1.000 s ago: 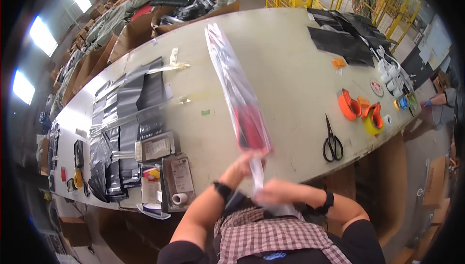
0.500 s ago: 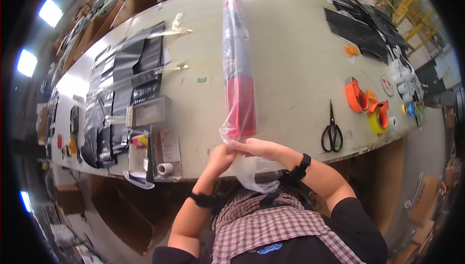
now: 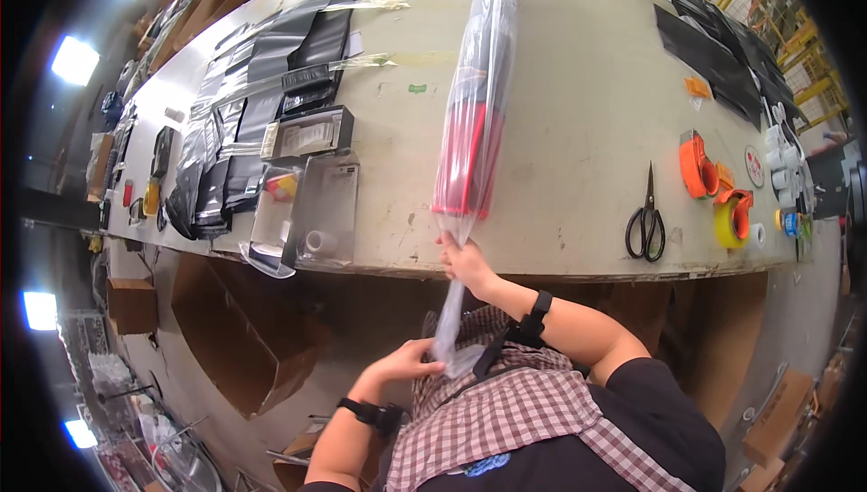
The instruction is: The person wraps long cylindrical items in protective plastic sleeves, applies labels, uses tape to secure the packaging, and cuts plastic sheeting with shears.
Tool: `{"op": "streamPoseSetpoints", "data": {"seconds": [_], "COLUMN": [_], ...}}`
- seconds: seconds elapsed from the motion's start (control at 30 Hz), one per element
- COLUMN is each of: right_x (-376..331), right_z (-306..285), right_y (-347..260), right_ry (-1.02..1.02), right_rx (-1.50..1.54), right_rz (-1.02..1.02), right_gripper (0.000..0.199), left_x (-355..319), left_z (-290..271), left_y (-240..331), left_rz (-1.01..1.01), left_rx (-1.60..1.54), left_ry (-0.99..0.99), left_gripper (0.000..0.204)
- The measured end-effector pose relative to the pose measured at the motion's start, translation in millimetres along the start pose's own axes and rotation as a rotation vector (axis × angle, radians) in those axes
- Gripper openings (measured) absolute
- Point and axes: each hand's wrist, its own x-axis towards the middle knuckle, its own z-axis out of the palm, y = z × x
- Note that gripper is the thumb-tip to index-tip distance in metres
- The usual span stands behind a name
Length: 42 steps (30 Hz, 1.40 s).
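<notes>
A long clear plastic bag [image 3: 498,36] lies lengthwise on the table, wrapped around a long bundle [image 3: 470,153] whose near part is red and far part grey-blue. What the bundle is, I cannot make out through the film. At the table's near edge, my right hand [image 3: 467,263] is closed around the bag's gathered neck, just below the red end. From there the twisted tail of film hangs toward my body. My left hand [image 3: 404,363] pinches that tail in front of my apron, thumb and fingers against the film.
Black-handled scissors [image 3: 646,230] and orange tape dispensers [image 3: 697,165] lie on the table [image 3: 569,131] at right. Black plastic bags [image 3: 257,76] are spread at left, nearer small clear boxes [image 3: 327,187]. More black bags [image 3: 709,63] lie far right. A cardboard box [image 3: 239,334] stands underneath.
My hands were together at the red end; the left has drawn down toward my body along the film, pulling it into a narrow tail. The view has shifted, and the bag lies slanted.
</notes>
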Motion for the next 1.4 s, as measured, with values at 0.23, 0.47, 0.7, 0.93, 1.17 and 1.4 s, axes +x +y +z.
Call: {"op": "streamPoseSetpoints", "data": {"seconds": [0.23, 0.47, 0.7, 0.93, 1.17, 1.4], "right_x": [-66.8, -99.9, -143.6, -23.2, 25.2, -66.6], "right_z": [14.0, -43.4, -123.3, 55.7, 98.1, 87.7], "right_y": [67.0, 89.2, -42.6, -75.1, -25.9, -26.5], "right_ry": [-0.086, -0.442, -0.395, -0.898, -0.147, -0.363], "right_rx": [-1.243, -1.701, -0.306, -0.88, -0.155, -0.514], "right_rz": [-0.466, -0.064, 0.1, -1.066, 0.137, -0.463], "right_gripper": [0.033, 0.036, 0.045, 0.018, 0.029, 0.044], "left_x": [57.7, 94.8, 43.0, 84.5, 44.0, 40.8], "left_z": [-69.0, -31.2, -9.0, 47.7, 35.8, 35.9], "left_y": [58.3, 29.0, 50.2, 33.7, 31.3, 20.6], "left_rz": [0.092, 0.135, 0.088, 0.365, 0.075, 0.142], "left_rx": [-0.819, -1.264, -0.883, -0.092, 0.382, 0.522], "left_ry": [0.082, -0.497, 0.412, 1.297, 1.374, 1.211], "left_gripper": [0.078, 0.084, 0.028, 0.027, 0.04, 0.024]}}
